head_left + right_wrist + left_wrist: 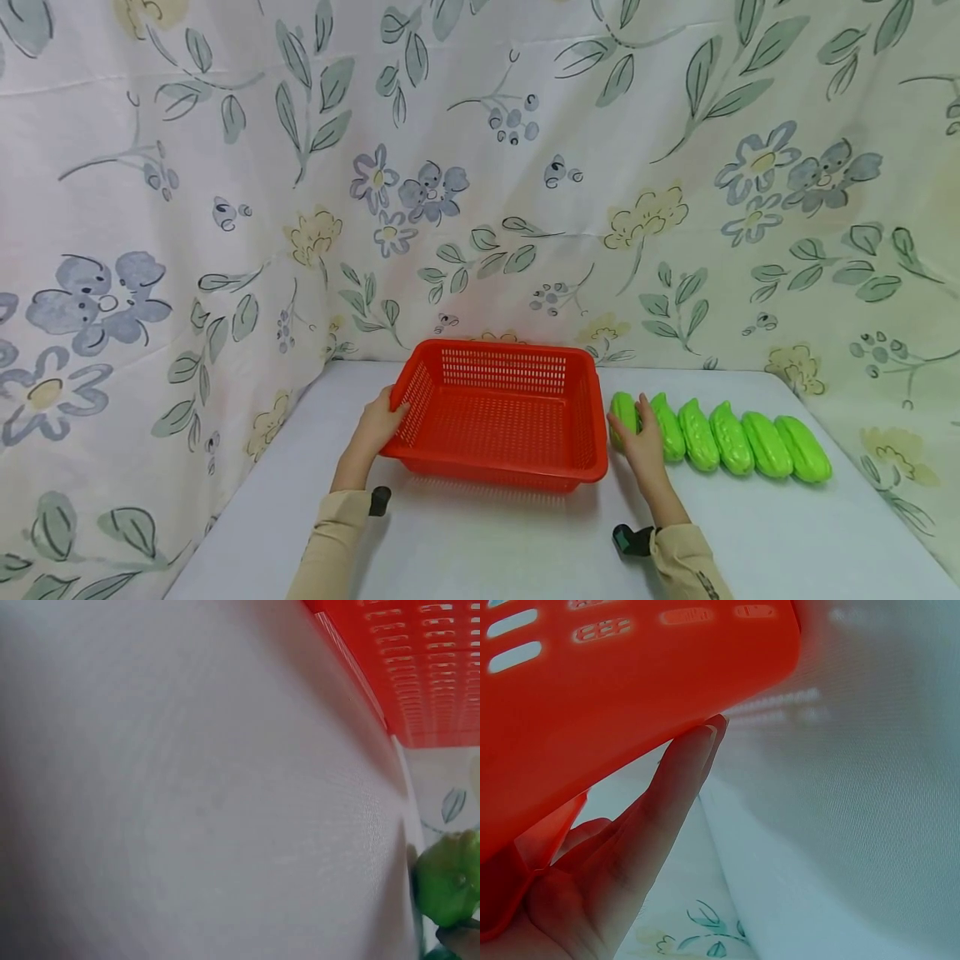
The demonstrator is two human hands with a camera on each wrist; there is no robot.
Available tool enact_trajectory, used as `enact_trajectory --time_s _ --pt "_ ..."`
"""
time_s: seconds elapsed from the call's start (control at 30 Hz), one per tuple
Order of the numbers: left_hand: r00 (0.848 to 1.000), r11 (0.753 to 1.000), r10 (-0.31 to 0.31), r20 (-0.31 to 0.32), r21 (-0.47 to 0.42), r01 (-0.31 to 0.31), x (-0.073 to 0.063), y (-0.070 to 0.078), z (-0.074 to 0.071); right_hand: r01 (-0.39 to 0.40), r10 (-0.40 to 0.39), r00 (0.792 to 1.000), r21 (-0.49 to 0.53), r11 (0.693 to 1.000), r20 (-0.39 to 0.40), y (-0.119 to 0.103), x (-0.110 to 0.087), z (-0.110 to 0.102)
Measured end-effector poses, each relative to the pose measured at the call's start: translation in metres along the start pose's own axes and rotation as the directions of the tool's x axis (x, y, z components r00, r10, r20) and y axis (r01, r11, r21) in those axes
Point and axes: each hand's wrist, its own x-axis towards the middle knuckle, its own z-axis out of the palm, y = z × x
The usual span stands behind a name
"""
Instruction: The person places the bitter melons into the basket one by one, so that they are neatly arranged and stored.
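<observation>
A red plastic basket (498,477) with slotted walls stands on the white table, its inside bare. My left hand (381,423) grips its left rim; in the left wrist view the fingers (679,769) run along the outside of the basket wall (630,697). To the right of the basket, my right hand (643,442) holds the leftmost green bitter melon (622,406), thumb on its left side and fingers on its right. Only a piece of that bitter melon (446,881) shows in the right wrist view, with a fingertip at its lower edge.
Several more bumpy green bitter melons (731,437) lie side by side in a row to the right of my right hand. A floral cloth (480,183) hangs behind and beside the white table (480,550).
</observation>
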Motion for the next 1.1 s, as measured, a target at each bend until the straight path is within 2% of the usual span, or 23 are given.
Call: enact_trajectory --time_s 0.43,1.1 --pt "1.0 0.999 -0.015 0.019 -0.032 0.016 0.0008 -0.0004 0.0003 -0.001 0.001 1.0 0.012 1.0 0.007 0.0007 -0.002 0.0007" --pt "1.0 0.999 -0.001 0.015 -0.042 0.002 0.0002 -0.0006 0.0005 -0.013 0.014 1.0 0.041 0.999 -0.015 -0.0016 -0.0052 -0.0005"
